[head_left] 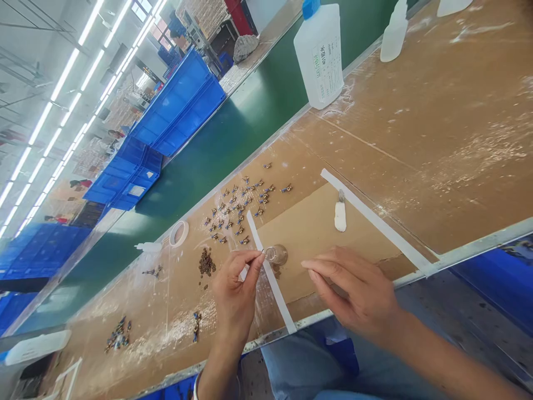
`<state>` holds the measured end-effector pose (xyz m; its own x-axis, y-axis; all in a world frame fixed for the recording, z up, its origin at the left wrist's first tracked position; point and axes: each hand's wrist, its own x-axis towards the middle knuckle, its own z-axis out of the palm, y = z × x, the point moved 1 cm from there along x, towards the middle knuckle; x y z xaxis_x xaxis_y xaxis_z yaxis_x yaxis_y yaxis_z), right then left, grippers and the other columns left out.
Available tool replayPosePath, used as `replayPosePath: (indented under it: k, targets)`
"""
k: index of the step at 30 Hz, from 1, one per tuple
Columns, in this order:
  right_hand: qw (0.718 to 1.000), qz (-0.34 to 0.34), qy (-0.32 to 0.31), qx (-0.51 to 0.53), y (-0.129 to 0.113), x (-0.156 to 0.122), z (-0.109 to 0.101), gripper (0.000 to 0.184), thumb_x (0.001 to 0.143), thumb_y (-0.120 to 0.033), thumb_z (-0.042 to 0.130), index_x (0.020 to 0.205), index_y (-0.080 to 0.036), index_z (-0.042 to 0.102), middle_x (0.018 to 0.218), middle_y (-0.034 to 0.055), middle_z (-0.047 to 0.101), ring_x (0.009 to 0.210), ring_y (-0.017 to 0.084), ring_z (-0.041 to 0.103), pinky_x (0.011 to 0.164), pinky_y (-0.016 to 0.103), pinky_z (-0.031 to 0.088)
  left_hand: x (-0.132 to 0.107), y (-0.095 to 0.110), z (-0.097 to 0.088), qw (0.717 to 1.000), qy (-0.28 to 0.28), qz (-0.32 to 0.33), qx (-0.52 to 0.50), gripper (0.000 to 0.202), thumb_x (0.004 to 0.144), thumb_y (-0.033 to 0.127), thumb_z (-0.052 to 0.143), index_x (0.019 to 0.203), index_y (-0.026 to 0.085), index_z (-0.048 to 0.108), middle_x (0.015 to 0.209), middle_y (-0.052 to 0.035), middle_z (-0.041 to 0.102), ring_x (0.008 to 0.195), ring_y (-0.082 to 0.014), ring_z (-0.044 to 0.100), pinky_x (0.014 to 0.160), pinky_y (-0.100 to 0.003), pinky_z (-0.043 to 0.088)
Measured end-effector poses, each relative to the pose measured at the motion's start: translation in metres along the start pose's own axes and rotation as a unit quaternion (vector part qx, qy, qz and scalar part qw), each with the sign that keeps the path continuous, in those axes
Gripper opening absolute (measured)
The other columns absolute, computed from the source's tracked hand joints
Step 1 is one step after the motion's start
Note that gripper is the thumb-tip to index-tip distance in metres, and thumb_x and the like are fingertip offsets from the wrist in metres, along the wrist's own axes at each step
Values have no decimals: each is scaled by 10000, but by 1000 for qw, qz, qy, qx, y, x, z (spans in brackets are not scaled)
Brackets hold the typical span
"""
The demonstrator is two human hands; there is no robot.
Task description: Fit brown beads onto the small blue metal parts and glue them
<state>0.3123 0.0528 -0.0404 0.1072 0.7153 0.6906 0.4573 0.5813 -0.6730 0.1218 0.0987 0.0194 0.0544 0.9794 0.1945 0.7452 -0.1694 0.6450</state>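
The cardboard-covered surface (437, 139) ends at a metal edge just in front of the person, and both hands work close to that near edge. To the right of the hands the surface lies mostly bare, bounded by a long white strip (377, 222) running diagonally to the edge. Beyond the far rim runs a green conveyor belt (233, 139), with stacked blue crates (175, 111) on its other side.

The left hand (235, 291) has thumb and forefinger pinched narrowly together on something very small; what it is cannot be told. The fingertips sit just beside a shorter white strip (270, 278) and next to a small clear glass dish (276, 254), whose contents cannot be made out. The right hand (358, 291) rests just right of the dish, fingers extended and loosely together, pointing left toward the dish; its grip holds nothing visible.

A large translucent bottle with a blue cap (320, 53) stands upright at the far rim, liquid inside not discernible. A smaller squeeze bottle (393, 33) stands to its right.

Behind the dish lies a scatter of small blue-and-brass parts (239, 208), and a little heap of dark brown bits (205, 262) sits left of the left hand. A roll of tape (179, 233) and a small dropper bottle on its side (147, 247) lie near the far rim. A white nozzle-like piece (340, 214) lies between the two strips. More blue parts (117, 335) lie far left.
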Motion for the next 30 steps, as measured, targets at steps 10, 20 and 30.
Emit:
replayPosePath:
  k: [10, 20, 30]
  targets:
    - [1000, -5, 0, -7, -2, 2, -5, 233, 884, -53, 574, 1067, -192, 612, 881, 15, 685, 804, 107, 639, 786, 257, 521, -48, -39, -41, 970, 184, -153, -46, 200, 736, 397, 780, 829, 220, 768, 812, -8, 763, 803, -185, 700, 788, -294, 567]
    - [997, -22, -14, -74, -5, -3, -3, 226, 908, -119, 585, 1090, -253, 596, 871, -9, 693, 772, 132, 661, 789, 275, 532, -101, -91, -47, 966, 141, -217, -1, 234, 772, 430, 746, 864, 217, 775, 899, -37, 765, 876, -210, 703, 845, -333, 553]
    - [996, -20, 3, -90, -5, -3, -2, 211, 885, -93, 615, 1054, -218, 627, 875, -21, 693, 785, 114, 659, 796, 251, 520, -92, -85, -46, 984, 105, -145, 14, 131, 806, 345, 722, 830, 231, 781, 871, -25, 766, 861, -203, 697, 832, -327, 554]
